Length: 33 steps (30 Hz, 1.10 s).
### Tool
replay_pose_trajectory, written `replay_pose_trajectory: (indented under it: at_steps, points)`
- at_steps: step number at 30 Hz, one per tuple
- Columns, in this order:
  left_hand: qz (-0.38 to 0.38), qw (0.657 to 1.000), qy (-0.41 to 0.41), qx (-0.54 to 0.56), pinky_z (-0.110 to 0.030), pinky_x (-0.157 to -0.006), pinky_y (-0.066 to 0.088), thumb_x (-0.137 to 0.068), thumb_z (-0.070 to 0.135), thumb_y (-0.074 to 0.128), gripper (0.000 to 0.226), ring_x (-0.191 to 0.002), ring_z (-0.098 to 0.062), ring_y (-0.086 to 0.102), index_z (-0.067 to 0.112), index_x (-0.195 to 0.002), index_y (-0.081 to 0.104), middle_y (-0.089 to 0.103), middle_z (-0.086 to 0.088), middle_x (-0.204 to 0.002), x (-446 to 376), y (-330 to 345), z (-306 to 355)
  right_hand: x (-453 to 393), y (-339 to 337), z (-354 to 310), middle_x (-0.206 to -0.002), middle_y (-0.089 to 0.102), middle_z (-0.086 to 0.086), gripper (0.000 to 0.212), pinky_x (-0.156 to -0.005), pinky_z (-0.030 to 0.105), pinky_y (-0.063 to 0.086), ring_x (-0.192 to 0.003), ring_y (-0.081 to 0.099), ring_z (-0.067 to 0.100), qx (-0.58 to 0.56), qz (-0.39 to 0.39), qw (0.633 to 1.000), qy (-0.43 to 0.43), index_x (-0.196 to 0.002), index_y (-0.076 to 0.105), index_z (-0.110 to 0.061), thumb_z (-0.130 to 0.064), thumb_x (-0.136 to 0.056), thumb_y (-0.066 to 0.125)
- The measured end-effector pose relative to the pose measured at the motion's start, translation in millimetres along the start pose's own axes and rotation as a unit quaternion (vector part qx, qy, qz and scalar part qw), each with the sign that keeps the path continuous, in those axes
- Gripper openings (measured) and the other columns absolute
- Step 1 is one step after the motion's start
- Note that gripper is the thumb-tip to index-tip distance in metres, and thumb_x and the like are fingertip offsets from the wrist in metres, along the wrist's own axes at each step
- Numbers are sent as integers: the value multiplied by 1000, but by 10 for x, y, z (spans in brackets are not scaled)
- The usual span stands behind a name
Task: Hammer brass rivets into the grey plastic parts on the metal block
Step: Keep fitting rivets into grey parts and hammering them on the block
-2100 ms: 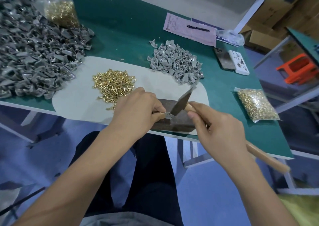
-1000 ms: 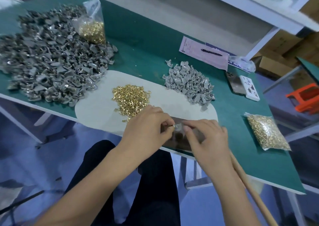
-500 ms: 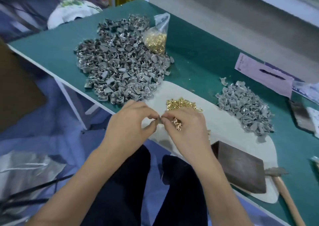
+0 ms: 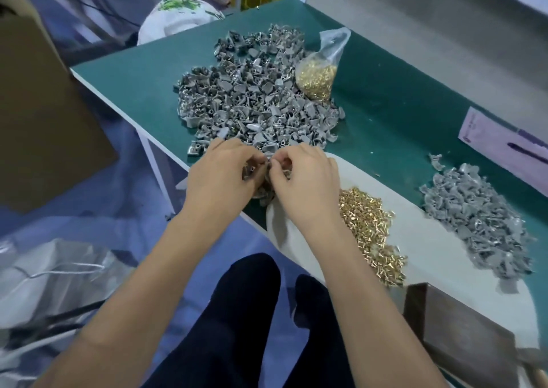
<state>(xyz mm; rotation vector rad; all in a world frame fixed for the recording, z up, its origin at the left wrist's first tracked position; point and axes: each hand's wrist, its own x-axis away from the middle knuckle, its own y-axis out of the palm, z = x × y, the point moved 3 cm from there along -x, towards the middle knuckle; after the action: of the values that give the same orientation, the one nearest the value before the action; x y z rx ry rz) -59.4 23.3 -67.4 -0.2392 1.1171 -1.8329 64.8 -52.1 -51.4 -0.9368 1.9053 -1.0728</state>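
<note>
Both our hands have moved left to the near edge of the big pile of grey plastic parts [image 4: 255,103]; left hand [image 4: 221,177] and right hand [image 4: 305,180] pinch small grey pieces, fingers curled. Loose brass rivets [image 4: 370,233] lie right, metal block [image 4: 462,337] near right on the table [image 4: 385,105].

Both hands [image 4: 261,177] — at grey pile [image 4: 255,97]

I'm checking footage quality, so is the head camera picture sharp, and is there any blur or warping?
Head view: the table edges bow from wide-angle distortion; the top left background is smeared by motion blur; the large grey parts pile is fairly sharp; both hands are soft, so what the fingers hold is unclear; lighting is even.
</note>
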Motion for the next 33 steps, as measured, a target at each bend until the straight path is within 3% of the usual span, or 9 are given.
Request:
replay_pose_trajectory:
  at_steps: [5, 8, 10, 13, 16, 19, 23, 28, 33]
  points:
    - [-23, 999, 7, 46, -31, -75, 45, -93, 39, 64, 21, -101, -8, 53, 37, -114, 65, 59, 16, -99, -44, -48, -31, -6, -89, 92, -99, 70, -12, 17, -91, 41, 46, -99, 59, 16, -32, -6, 999, 6, -101, 76, -30, -32, -99, 59]
    - [-21, 997, 37, 69, -26, -72, 44, -95, 33, 62, 20, -93, 0, 52, 40, -114, 62, 57, 19, -99, 37, -96, 64, 155, -299, 325, -100, 73, -11, 17, -87, 42, 50, -98, 63, 17, -25, 6, 998, 49, -99, 77, -31, -31, -98, 60]
    - [-66, 990, 73, 98, -23, -73, 45, -95, 30, 61, 19, -90, 2, 53, 39, -112, 64, 58, 19, -99, 128, -32, 205, 354, -439, 557, -99, 71, -9, 16, -81, 38, 51, -94, 63, 19, 10, -7, 995, 96, -98, 76, -31, -32, -95, 61]
    - [-176, 972, 106, 118, -19, -68, 41, -94, 34, 63, 19, -83, 10, 50, 35, -113, 67, 61, 19, -98, 303, 197, 425, 737, -633, 850, -108, 59, -4, 19, -79, 28, 42, -91, 57, 15, -4, -18, 987, 161, -113, 73, -34, -33, -96, 64]
    - [-237, 962, 110, 77, -22, -67, 40, -92, 43, 66, 27, -80, 5, 49, 38, -118, 63, 58, 19, -102, 461, 411, 561, 1107, -823, 1031, -109, 58, 0, 27, -85, 33, 45, -103, 55, 21, 30, -13, 982, 184, -124, 70, -29, -30, -97, 65]
    - [-248, 958, 125, 73, -27, -70, 46, -87, 52, 68, 35, -81, -1, 50, 41, -119, 61, 56, 18, -101, 593, 512, 687, 1380, -990, 1184, -102, 66, 2, 23, -86, 37, 45, -105, 55, 26, 63, -6, 976, 208, -119, 72, -23, -28, -97, 65]
    - [-265, 948, 159, 73, -26, -72, 46, -81, 59, 72, 41, -86, -1, 49, 42, -116, 59, 53, 18, -98, 742, 631, 913, 1574, -1047, 1316, -104, 67, 5, 23, -88, 40, 49, -106, 56, 28, 82, -54, 964, 249, -117, 72, -21, -29, -96, 65]
    - [-271, 941, 166, 113, -26, -79, 45, -90, 30, 73, 27, -87, -6, 51, 25, -115, 67, 51, 14, -98, 804, 769, 1162, 1591, -990, 1316, -103, 64, 5, 25, -89, 37, 49, -103, 59, 26, 44, -56, 963, 261, -118, 73, -23, -25, -95, 65]
    - [-253, 939, 181, 144, -35, -86, 49, -94, 25, 68, 22, -95, -11, 56, 21, -116, 68, 55, 7, -105, 820, 736, 1256, 1649, -996, 1304, -99, 67, 1, 23, -88, 31, 46, -94, 61, 19, -13, 62, 964, 257, -111, 75, -19, -14, -96, 59]
